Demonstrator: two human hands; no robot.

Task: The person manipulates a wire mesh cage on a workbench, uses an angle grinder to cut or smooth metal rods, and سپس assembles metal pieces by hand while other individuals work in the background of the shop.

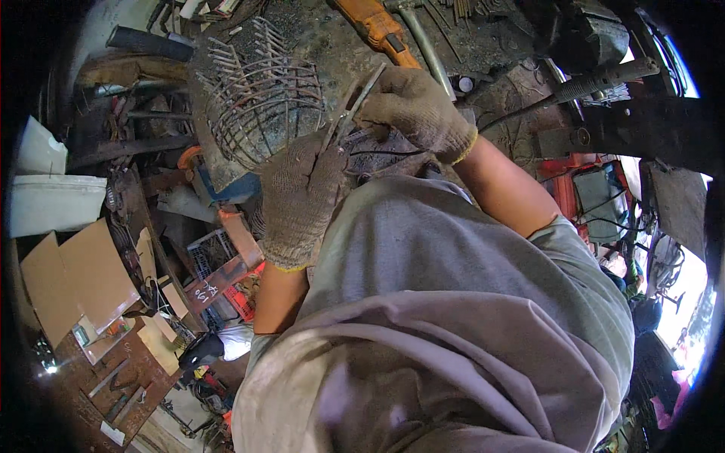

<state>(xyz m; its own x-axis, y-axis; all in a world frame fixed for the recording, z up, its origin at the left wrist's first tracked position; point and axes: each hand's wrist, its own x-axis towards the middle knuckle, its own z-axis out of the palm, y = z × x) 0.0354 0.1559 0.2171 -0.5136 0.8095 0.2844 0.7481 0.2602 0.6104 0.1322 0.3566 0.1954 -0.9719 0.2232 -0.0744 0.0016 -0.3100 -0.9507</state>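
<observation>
Head view: your gloved left hand (302, 192) and right hand (418, 106) pinch thin metal rods (355, 106) beside the wire cage (260, 106), whose bare ends could snag your gloves.

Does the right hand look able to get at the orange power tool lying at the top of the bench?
Probably yes: the right hand sits just below the orange power tool, nothing between them, but its grip is already shut on thin metal rods.
</observation>
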